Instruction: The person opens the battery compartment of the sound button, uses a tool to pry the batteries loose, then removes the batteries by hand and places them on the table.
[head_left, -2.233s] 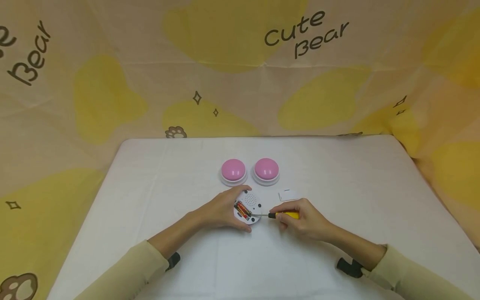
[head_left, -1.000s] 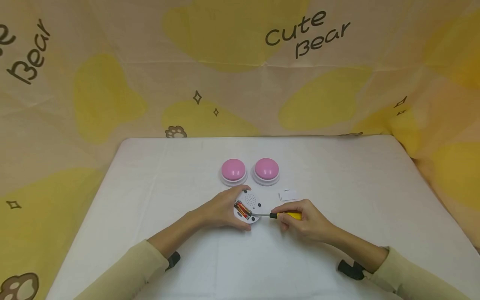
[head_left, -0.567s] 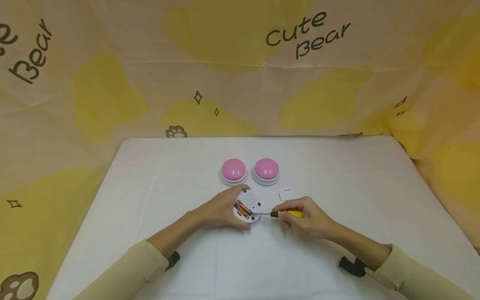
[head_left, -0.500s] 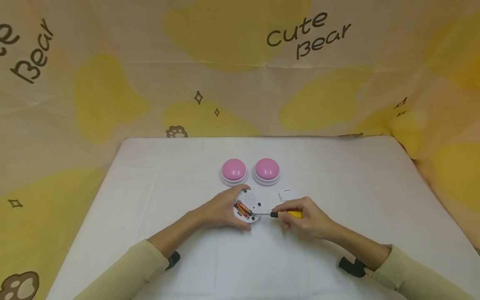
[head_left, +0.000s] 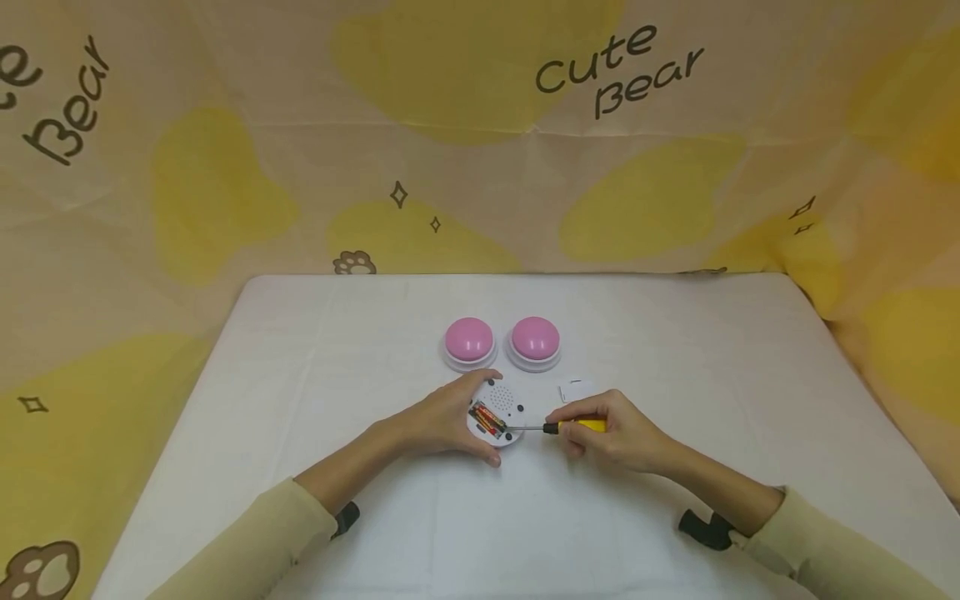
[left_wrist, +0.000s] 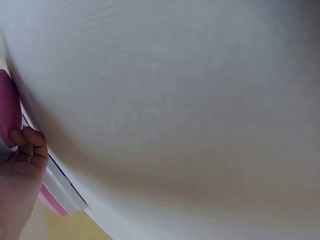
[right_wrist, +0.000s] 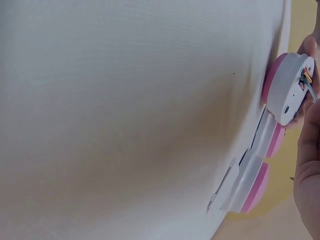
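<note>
My left hand (head_left: 444, 418) grips a round white push-button light or buzzer (head_left: 513, 396) by its rim, thumb near and fingers far. Its underside faces up, showing speaker holes, dark feet and two red-and-black batteries (head_left: 487, 419) in the uncovered compartment; its pink dome points down in the right wrist view. With thumb and fingers my right hand (head_left: 611, 433) pinches a screwdriver (head_left: 592, 425) with a yellow and black handle. The screwdriver's shaft (right_wrist: 311, 90) reaches level into the compartment, its tip at the right end of the batteries.
Two more pink-domed push buttons, a left one (head_left: 468, 340) and a right one (head_left: 535, 339), stand upright just behind the held one. A white battery cover (head_left: 575, 390) lies beyond my right hand. The white table (head_left: 337, 350) backs onto a printed yellow cloth (head_left: 450, 125).
My right hand and the screwdriver have shifted slightly right and up, with the tip still at the batteries. My left hand keeps its hold on the push button.
</note>
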